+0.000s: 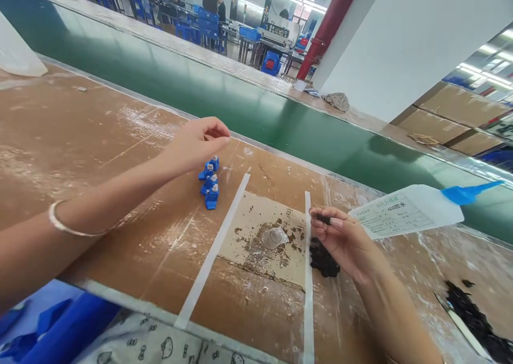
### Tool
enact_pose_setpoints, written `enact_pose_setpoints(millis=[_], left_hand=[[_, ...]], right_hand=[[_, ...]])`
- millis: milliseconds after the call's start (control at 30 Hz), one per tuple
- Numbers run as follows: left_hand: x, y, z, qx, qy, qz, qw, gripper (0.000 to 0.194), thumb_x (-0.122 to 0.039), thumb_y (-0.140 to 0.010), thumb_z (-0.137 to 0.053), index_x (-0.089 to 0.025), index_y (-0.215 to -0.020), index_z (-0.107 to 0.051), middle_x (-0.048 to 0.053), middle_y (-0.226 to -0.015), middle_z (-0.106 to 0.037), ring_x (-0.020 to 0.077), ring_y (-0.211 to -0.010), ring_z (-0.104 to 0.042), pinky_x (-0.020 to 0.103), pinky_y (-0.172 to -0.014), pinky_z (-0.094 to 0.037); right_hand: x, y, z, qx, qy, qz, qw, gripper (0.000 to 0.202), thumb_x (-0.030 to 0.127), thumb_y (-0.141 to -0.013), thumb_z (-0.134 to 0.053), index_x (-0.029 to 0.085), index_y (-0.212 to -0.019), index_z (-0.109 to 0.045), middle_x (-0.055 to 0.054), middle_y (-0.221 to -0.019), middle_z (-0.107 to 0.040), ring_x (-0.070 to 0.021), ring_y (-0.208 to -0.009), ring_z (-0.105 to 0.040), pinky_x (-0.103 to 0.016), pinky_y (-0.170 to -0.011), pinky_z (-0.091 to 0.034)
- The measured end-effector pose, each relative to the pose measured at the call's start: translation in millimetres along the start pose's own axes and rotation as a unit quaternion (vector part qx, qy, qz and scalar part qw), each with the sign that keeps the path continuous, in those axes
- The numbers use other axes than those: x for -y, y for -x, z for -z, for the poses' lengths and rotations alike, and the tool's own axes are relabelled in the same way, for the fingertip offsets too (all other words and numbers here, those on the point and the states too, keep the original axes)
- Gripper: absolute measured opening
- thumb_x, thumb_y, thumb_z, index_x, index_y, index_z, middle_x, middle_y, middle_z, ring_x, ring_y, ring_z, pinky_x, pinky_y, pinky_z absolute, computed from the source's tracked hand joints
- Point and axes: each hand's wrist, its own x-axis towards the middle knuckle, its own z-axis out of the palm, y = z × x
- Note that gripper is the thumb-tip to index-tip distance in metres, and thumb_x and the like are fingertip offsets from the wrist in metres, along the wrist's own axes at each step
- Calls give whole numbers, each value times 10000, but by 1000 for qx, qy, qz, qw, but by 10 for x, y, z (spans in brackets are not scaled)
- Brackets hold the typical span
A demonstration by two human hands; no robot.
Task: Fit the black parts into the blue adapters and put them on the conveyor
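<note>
My left hand [206, 134] hovers over the bench near the belt's edge, thumb and fingertips drawn together. What they hold, if anything, is hidden. Several small blue plastic parts with whitish tops [211, 185] stand in a row below it. My right hand [344, 235] pinches a small black piece [321, 218] between thumb and fingers. Beneath that hand lies a pile of black pieces [324, 260]. To its left, a small clear cup [274, 238] sits on a cardboard sheet [248, 219] spotted with brown wet stains.
White tape strips [214, 252] flank the cardboard. A white bottle with a blue nozzle [404, 211] lies behind my right hand. At lower right are tweezers [460, 321] and more black pieces [476, 321]. A green conveyor belt [248, 110] runs behind the bench; people work beyond.
</note>
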Motion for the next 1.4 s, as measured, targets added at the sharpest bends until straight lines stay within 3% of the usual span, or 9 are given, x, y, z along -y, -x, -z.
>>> enact_pose_setpoints(millis=[167, 300, 500, 667, 900, 1000, 1133, 1267, 1400], left_hand=[[331, 32, -160, 49, 58, 89, 993, 319, -441, -844, -550, -162, -943, -668, 50, -846, -675, 179, -733, -574, 298, -659, -424], [421, 40, -118, 152, 14, 42, 987, 378, -492, -885, -513, -168, -952, -696, 59, -967, -714, 189, -853, -602, 297, -761, -428], [400, 54, -63, 280, -15, -19, 960, 410, -477, -860, -615, -185, -1140, -683, 61, -1134, -709, 211, -1010, -630, 295, -872, -433], [362, 145, -141, 228, -70, -51, 970, 290, -393, -831, -646, -164, -1003, -700, 48, -968, -702, 190, -894, -619, 298, -841, -438], [-31, 427, -144, 62, 134, -36, 988, 224, -300, -861, -623, -176, -1041, -674, 23, -996, -684, 182, -946, -640, 287, -818, -482], [-234, 629, -152, 174, 289, 41, 941, 270, -312, -841, -660, -188, -1080, -678, 17, -958, -696, 193, -917, -657, 279, -737, -504], [-292, 858, -288, 331, 436, 118, 828, 262, -273, -832, -700, -168, -1071, -691, 35, -926, -710, 169, -838, -662, 275, -702, -516], [-199, 963, -446, 382, 499, 161, 761, 295, -232, -854, -698, -169, -1139, -649, 53, -979, -708, 169, -867, -690, 286, -739, -520], [-156, 986, -506, 377, 514, 213, 740, 387, -241, -819, -764, -183, -1152, -576, 59, -1032, -708, 178, -820, -711, 299, -714, -508]], right_hand=[[-2, 99, -109, -9, -35, 3, 999, 286, 458, -604, -881, 259, -785, -783, -50, -943, -767, -104, -693, -617, -224, -654, -557], [-35, 235, -161, -1, 129, 110, 986, 187, 382, -823, -750, 316, -996, -781, -32, -1077, -775, -150, -923, -707, -256, -814, -590], [-26, 333, -239, 90, 454, 341, 818, 339, 202, -952, -568, 291, -1273, -628, -53, -1150, -743, -182, -1034, -709, -334, -890, -597], [-71, 309, -283, 110, 533, 418, 728, 398, 134, -991, -490, 239, -1373, -528, -78, -1137, -735, -175, -1017, -687, -300, -859, -594], [-103, 314, -325, 103, 549, 418, 716, 428, 133, -1000, -475, 252, -1412, -493, -68, -1077, -738, -188, -971, -677, -297, -791, -598], [-83, 322, -343, 101, 559, 416, 710, 427, 143, -1004, -472, 257, -1416, -491, -66, -1060, -735, -188, -958, -686, -289, -772, -601], [-78, 313, -359, 108, 566, 410, 706, 481, 138, -1001, -477, 289, -1457, -449, -56, -1041, -737, -192, -954, -695, -299, -782, -605], [-93, 298, -345, 115, 566, 409, 707, 516, 129, -998, -475, 303, -1481, -428, -59, -1047, -742, -194, -947, -701, -301, -771, -609], [-95, 300, -308, 122, 573, 401, 705, 560, 140, -997, -474, 331, -1516, -385, -68, -1059, -743, -207, -947, -711, -315, -753, -612]])
